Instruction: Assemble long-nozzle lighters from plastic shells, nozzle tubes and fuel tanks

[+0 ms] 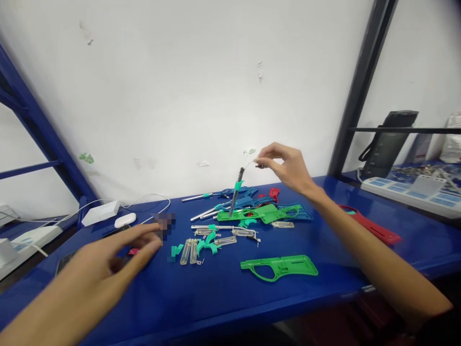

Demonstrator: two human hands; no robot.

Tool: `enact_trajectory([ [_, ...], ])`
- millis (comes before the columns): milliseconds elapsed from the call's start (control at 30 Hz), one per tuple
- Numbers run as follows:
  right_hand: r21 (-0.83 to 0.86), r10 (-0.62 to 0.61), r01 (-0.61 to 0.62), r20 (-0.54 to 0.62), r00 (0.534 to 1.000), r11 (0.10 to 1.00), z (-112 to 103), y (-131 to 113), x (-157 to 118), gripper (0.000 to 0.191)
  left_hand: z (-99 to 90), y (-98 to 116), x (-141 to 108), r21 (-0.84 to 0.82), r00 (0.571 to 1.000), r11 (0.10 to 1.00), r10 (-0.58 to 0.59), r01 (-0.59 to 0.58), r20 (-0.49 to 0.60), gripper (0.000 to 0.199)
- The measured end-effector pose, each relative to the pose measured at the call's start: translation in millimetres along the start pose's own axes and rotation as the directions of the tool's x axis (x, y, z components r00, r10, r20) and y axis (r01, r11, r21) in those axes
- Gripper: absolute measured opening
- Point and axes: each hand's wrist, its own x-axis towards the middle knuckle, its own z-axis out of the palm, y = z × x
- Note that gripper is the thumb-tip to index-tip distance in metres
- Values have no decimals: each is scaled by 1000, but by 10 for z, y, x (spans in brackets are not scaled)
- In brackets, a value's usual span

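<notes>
My right hand (284,166) is raised over the pile, thumb and fingers pinching a thin pale wire (249,164). A small dark piece shows just below those fingertips. On the wire's other end hangs a metal lighter tube (235,198), tilted, with a black tip and a teal clip around it. My left hand (104,262) hovers at the left with thumb and fingers apart; nothing shows between them, though blur covers the spot by its fingertips. In front lies a green lighter half-shell (284,267). Clear fuel tanks (189,251) and teal triggers (209,243) lie between the hands.
Green shells (270,214) and blue shells (248,198) with metal tubes are heaped near the wall. A red shell (372,225) lies right of my forearm. White cables, a white box (101,213) and power strips (414,192) stand at the sides, beside rack posts.
</notes>
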Motion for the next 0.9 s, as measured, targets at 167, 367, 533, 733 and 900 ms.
enact_trajectory([
  [167, 73, 18, -16, -25, 1000, 997, -44, -525, -118, 14, 399, 1272, -54, -101, 988, 988, 124, -115, 87, 67],
  [367, 96, 127, -146, 176, 976, 985, 154, -854, -459, 15, 644, 1429, -214, -487, 947, 866, 244, -114, 211, 56],
  [533, 104, 158, -204, 335, 929, 973, 272, -946, -564, 12, 631, 1578, -156, -619, 924, 785, 230, 9, 304, 28],
  [733, 47, 273, -326, 440, 855, 944, 244, -844, -599, 15, 557, 1524, -74, -488, 931, 868, 97, 93, 351, 33],
  [900, 1, 344, -380, 421, 839, 925, 108, -713, -744, 16, 711, 1404, -50, -434, 908, 898, 117, 77, 403, 36],
])
